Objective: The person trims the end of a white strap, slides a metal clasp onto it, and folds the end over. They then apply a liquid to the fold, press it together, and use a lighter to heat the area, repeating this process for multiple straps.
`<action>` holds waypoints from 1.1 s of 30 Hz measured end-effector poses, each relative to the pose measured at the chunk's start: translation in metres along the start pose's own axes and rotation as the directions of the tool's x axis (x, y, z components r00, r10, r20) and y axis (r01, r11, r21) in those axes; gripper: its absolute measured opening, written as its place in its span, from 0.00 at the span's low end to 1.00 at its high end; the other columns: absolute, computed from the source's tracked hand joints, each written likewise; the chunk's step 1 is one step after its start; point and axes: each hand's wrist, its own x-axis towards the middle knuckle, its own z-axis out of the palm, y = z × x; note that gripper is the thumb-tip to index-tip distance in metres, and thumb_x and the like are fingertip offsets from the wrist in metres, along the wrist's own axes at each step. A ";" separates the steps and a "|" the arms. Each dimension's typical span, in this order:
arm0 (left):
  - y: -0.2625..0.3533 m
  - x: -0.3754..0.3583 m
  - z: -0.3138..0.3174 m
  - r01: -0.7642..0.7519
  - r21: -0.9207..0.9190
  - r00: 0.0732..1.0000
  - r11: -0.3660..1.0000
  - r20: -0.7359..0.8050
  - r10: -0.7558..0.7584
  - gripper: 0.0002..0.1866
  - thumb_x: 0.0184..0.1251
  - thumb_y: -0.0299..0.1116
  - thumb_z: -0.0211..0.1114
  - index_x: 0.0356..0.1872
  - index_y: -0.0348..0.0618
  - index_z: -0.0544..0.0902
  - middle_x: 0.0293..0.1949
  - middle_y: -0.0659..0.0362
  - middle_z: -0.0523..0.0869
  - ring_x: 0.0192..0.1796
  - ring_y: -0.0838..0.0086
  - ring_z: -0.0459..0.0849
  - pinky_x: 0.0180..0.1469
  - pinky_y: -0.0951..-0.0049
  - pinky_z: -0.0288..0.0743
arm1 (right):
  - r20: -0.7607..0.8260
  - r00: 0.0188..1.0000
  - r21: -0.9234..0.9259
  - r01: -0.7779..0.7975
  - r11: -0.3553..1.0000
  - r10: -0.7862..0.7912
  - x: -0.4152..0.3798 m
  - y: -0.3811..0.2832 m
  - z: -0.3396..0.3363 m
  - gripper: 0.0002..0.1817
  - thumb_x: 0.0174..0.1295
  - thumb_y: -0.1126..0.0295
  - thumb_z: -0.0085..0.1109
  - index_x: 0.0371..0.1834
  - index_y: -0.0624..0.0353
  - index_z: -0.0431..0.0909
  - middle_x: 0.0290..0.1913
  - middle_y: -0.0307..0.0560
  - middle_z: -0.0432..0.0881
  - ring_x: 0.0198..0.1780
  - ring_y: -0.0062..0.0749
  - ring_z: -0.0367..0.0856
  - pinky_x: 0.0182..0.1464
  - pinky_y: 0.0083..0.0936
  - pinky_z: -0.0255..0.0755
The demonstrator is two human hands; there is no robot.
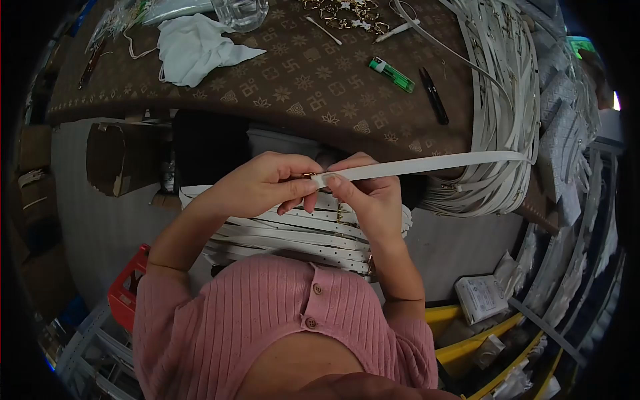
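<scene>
A long white strap (433, 164) runs from my fingers to the right, up to a large bundle of white straps (505, 87) hanging over the table's right side. My right hand (367, 193) pinches the strap near its end, thumb on top. Beside it my left hand (277, 187) holds a small gold-coloured metal piece at the strap's end; its fingers are closed and partly hide the piece. Beneath both hands, more white straps with holes and gold buckles (300, 233) lie across my lap.
The patterned brown table (293, 97) holds a white cloth (200, 50), a glass container (243, 13), gold chains (347, 15), a cotton swab (324, 31), a green lighter (392, 74) and a black pen-like tool (434, 97). A cardboard box (123, 159) stands below. A red crate (127, 287) is lower left.
</scene>
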 end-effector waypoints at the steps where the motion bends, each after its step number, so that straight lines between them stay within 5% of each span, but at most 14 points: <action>1: -0.001 0.000 -0.001 0.014 -0.005 1.000 1.000 -0.001 -0.014 0.11 0.66 0.30 0.50 0.45 0.36 0.75 0.25 0.63 0.78 0.22 0.86 0.68 0.24 0.85 0.63 | -0.006 1.000 -0.001 -0.001 1.000 0.001 0.000 0.000 -0.001 0.06 0.52 0.76 0.62 0.33 0.64 0.79 0.30 0.36 0.72 0.26 0.15 0.71 0.27 0.11 0.64; 8: -0.004 -0.014 -0.012 0.056 -0.029 0.998 0.998 -0.024 -0.057 0.11 0.66 0.30 0.49 0.43 0.37 0.77 0.22 0.66 0.76 0.21 0.90 0.64 0.22 0.88 0.58 | -0.203 0.977 0.159 0.095 0.983 -0.062 0.006 -0.013 -0.023 0.08 0.55 0.74 0.59 0.32 0.69 0.78 0.25 0.41 0.76 0.22 0.17 0.71 0.24 0.11 0.63; 12: -0.011 -0.032 -0.023 0.058 0.049 0.993 0.997 -0.106 -0.052 0.10 0.62 0.27 0.53 0.41 0.36 0.78 0.22 0.64 0.77 0.21 0.86 0.67 0.23 0.86 0.59 | -0.339 0.919 0.365 0.324 0.872 -0.200 0.010 -0.017 -0.058 0.06 0.58 0.76 0.55 0.35 0.69 0.76 0.26 0.44 0.76 0.20 0.18 0.67 0.23 0.13 0.60; 14: -0.021 -0.041 -0.032 -0.197 0.651 0.887 0.733 -0.199 0.416 0.10 0.56 0.23 0.57 0.40 0.35 0.79 0.25 0.59 0.78 0.24 0.80 0.72 0.25 0.82 0.64 | -0.287 0.912 0.443 0.398 0.803 -0.294 0.008 -0.023 -0.080 0.06 0.60 0.75 0.51 0.37 0.66 0.75 0.30 0.44 0.76 0.21 0.18 0.66 0.24 0.12 0.59; 15: -0.024 -0.046 -0.038 -0.194 0.652 0.887 0.733 -0.202 0.415 0.10 0.56 0.23 0.57 0.40 0.35 0.79 0.25 0.59 0.78 0.24 0.80 0.72 0.25 0.82 0.64 | -0.285 0.913 0.446 0.396 0.802 -0.292 0.007 -0.025 -0.091 0.06 0.60 0.75 0.51 0.37 0.66 0.75 0.30 0.44 0.76 0.21 0.18 0.66 0.24 0.12 0.59; 17: -0.028 -0.057 -0.049 -0.012 1.000 0.591 0.017 -0.007 0.807 0.13 0.51 0.19 0.60 0.40 0.34 0.79 0.31 0.56 0.79 0.30 0.73 0.75 0.27 0.77 0.68 | -0.344 0.889 0.562 0.452 0.693 -0.301 0.006 -0.025 -0.112 0.07 0.62 0.72 0.50 0.38 0.64 0.74 0.34 0.44 0.75 0.23 0.18 0.66 0.25 0.11 0.60; 19: -0.031 -0.073 -0.052 0.074 0.997 0.554 -0.014 -0.029 0.832 0.15 0.48 0.18 0.61 0.40 0.35 0.80 0.34 0.57 0.78 0.34 0.71 0.76 0.31 0.75 0.71 | -0.286 0.913 0.656 0.408 0.634 -0.291 0.003 -0.024 -0.130 0.07 0.64 0.71 0.47 0.39 0.63 0.71 0.37 0.46 0.72 0.26 0.20 0.68 0.29 0.12 0.62; 21: -0.040 -0.086 -0.057 0.300 0.942 0.416 -0.151 0.013 0.909 0.17 0.44 0.17 0.63 0.40 0.35 0.81 0.35 0.57 0.78 0.36 0.69 0.76 0.35 0.75 0.73 | -0.223 0.927 0.750 0.361 0.555 -0.302 0.001 -0.022 -0.135 0.08 0.65 0.69 0.45 0.39 0.62 0.69 0.37 0.46 0.69 0.31 0.22 0.69 0.32 0.15 0.64; 26: -0.051 -0.110 -0.070 0.379 0.912 0.444 -0.154 -0.034 0.895 0.17 0.45 0.16 0.63 0.41 0.35 0.81 0.35 0.57 0.78 0.38 0.69 0.77 0.39 0.74 0.74 | -0.172 0.939 0.733 0.323 0.599 -0.296 -0.003 -0.019 -0.131 0.09 0.65 0.66 0.45 0.36 0.62 0.68 0.34 0.44 0.66 0.31 0.24 0.65 0.33 0.17 0.63; 28: -0.056 -0.126 -0.088 0.370 0.918 0.455 -0.146 -0.042 0.889 0.17 0.46 0.15 0.61 0.42 0.35 0.81 0.34 0.57 0.78 0.38 0.68 0.77 0.39 0.73 0.74 | -0.226 0.884 0.738 0.430 0.521 -0.409 -0.004 -0.024 -0.133 0.10 0.65 0.66 0.44 0.34 0.62 0.68 0.32 0.42 0.65 0.27 0.21 0.61 0.29 0.16 0.60; 30: -0.066 -0.163 -0.121 0.557 0.826 0.536 -0.083 -0.281 0.796 0.17 0.49 0.14 0.58 0.43 0.36 0.80 0.36 0.53 0.79 0.40 0.65 0.79 0.40 0.71 0.74 | -0.233 0.863 0.728 0.460 0.508 -0.449 -0.008 -0.027 -0.139 0.10 0.65 0.66 0.44 0.34 0.62 0.68 0.31 0.41 0.64 0.25 0.19 0.60 0.27 0.15 0.59; 31: -0.089 -0.194 -0.153 0.626 0.773 0.546 0.101 -0.527 0.652 0.18 0.50 0.14 0.56 0.45 0.36 0.78 0.39 0.51 0.79 0.42 0.63 0.79 0.42 0.69 0.73 | -0.216 0.851 0.731 0.466 0.498 -0.479 -0.010 -0.029 -0.141 0.10 0.65 0.66 0.44 0.33 0.62 0.69 0.30 0.40 0.64 0.24 0.18 0.59 0.25 0.14 0.57; 32: -0.108 -0.214 -0.174 0.703 0.666 0.528 0.249 -0.723 0.444 0.19 0.52 0.14 0.54 0.48 0.37 0.77 0.41 0.49 0.79 0.44 0.60 0.79 0.44 0.68 0.73 | -0.253 0.839 0.691 0.505 0.517 -0.482 -0.010 -0.028 -0.134 0.11 0.66 0.66 0.42 0.34 0.63 0.70 0.32 0.42 0.66 0.22 0.17 0.60 0.24 0.13 0.57; 33: -0.101 -0.209 -0.167 0.888 0.427 0.403 0.173 -0.902 0.155 0.20 0.52 0.15 0.54 0.50 0.37 0.75 0.43 0.47 0.79 0.46 0.59 0.78 0.45 0.67 0.72 | -0.277 0.824 0.677 0.532 0.508 -0.494 -0.009 -0.025 -0.127 0.11 0.66 0.66 0.42 0.34 0.63 0.70 0.32 0.42 0.66 0.22 0.17 0.60 0.24 0.13 0.57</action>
